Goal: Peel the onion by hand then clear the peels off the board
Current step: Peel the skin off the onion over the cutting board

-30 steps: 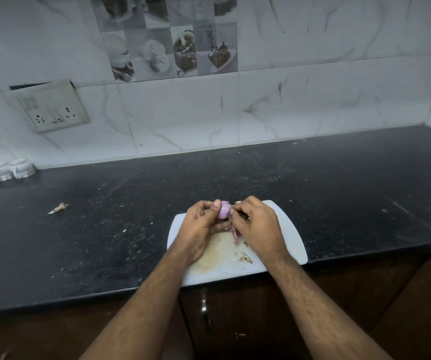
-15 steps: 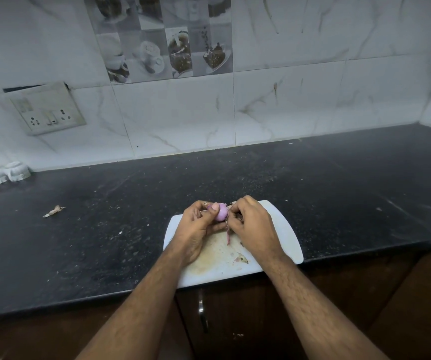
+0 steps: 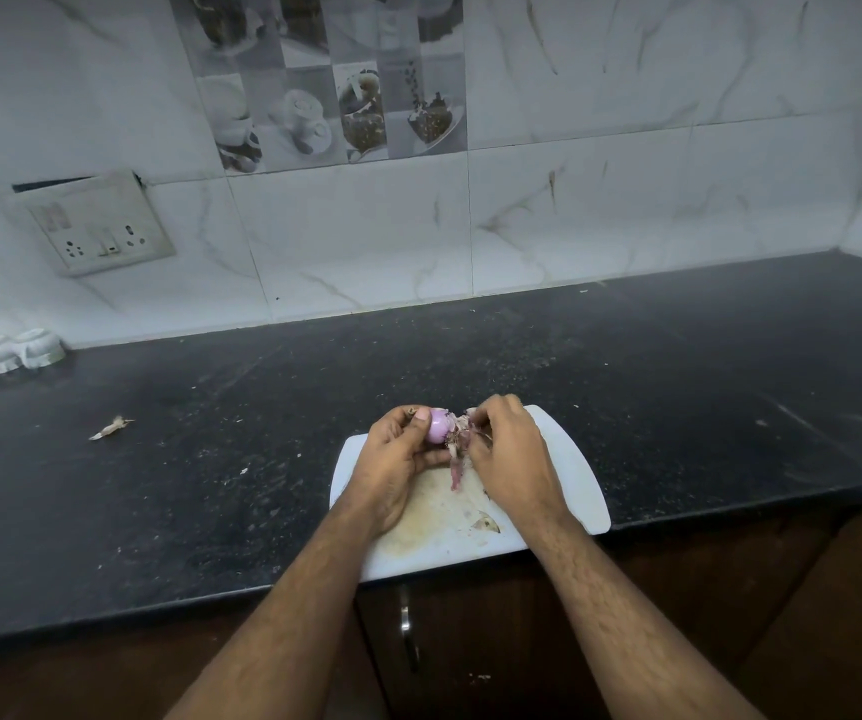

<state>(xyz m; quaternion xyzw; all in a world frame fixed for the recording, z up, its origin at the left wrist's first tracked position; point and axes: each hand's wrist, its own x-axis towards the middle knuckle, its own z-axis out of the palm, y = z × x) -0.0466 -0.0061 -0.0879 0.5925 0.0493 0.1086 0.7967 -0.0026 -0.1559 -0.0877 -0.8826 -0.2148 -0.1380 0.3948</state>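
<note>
A home kitchen: dark stone counter (image 3: 211, 459), marble-look wall tiles (image 3: 626, 200), chopping board (image 3: 574, 475).

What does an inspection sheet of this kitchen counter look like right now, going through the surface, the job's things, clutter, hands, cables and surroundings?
Surface: dark stone counter, speckled with crumbs; white cutting board at its front edge, stained in the middle.
Job's things: purple onion held above the board, partly bare; strip of peel hanging from it; a loose peel piece lies on the board.
Clutter: dry scrap on the counter to the left; white ribbed object against the wall.
Hands: left hand grips the onion; right hand pinches the peel.
Cables: nothing seen.
Surroundings: marble-look wall tiles, switch and socket plate, cabinet handle below.
</note>
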